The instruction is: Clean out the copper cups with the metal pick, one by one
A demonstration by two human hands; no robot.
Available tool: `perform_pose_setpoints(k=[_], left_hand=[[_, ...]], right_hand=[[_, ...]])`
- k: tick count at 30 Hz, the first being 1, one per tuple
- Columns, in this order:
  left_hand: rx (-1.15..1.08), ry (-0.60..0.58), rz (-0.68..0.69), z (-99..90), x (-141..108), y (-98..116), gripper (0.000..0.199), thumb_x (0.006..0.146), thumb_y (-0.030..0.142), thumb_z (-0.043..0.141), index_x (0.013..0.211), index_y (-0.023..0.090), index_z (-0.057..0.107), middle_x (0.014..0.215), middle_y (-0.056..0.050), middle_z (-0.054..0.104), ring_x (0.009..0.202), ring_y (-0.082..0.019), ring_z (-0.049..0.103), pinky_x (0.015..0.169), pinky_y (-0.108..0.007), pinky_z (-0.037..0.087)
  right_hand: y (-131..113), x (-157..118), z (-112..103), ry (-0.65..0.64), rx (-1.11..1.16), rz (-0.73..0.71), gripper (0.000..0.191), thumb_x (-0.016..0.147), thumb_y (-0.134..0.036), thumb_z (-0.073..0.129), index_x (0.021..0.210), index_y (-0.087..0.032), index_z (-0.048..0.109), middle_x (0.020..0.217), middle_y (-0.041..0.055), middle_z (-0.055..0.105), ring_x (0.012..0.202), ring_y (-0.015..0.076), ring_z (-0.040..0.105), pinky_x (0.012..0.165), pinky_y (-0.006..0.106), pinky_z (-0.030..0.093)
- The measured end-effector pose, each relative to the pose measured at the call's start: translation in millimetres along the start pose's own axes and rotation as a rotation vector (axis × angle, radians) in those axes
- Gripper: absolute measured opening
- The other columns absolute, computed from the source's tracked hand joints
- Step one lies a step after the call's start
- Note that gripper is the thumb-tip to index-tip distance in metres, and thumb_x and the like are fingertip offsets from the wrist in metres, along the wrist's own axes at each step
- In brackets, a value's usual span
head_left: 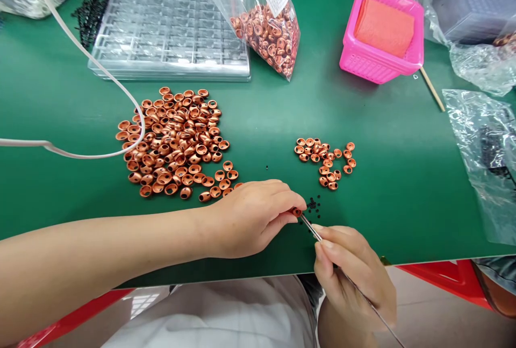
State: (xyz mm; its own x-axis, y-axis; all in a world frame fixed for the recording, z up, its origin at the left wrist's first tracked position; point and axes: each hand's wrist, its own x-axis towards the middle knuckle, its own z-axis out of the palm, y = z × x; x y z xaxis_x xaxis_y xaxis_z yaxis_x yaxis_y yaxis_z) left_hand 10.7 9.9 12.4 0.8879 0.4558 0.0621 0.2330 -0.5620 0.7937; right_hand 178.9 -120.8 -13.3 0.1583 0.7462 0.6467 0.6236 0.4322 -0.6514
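At lower centre of the frame, the left hand (252, 219), thumb and forefinger pinching a small copper-coloured round metal piece (297, 212), meets slim silver metal tweezers (311, 226) pinched in the right hand's (357, 272) fingertips, where an off-angle push could slip the piece free

The copper-coloured cup (297, 212), small, round and glossy, is pinched in the left hand (252, 218), partly hidden, over the surface near its front edge. The slim silver metal tool (311, 227) slants across that edge in the right hand (355, 272), its tip at the cup.
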Motion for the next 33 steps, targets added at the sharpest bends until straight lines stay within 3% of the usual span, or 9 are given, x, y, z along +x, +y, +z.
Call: perform_pose_setpoints(k=[33], left_hand=[[-0.017, 0.017, 0.037, -0.2, 0.6, -1.0, 0.018, 0.095, 0.013, 0.045, 0.106, 0.015, 0.059, 0.093, -0.006, 0.066, 0.085, -0.016, 0.059, 0.074, -0.026, 0.048]], right_hand=[[-2.1, -0.6, 0.2, 0.041, 0.022, 0.046, 0.041, 0.072, 0.010, 0.062, 0.105, -0.014, 0.066, 0.100, 0.0057, 0.072, 0.082, 0.0174, 0.070, 0.064, 0.034, 0.061]])
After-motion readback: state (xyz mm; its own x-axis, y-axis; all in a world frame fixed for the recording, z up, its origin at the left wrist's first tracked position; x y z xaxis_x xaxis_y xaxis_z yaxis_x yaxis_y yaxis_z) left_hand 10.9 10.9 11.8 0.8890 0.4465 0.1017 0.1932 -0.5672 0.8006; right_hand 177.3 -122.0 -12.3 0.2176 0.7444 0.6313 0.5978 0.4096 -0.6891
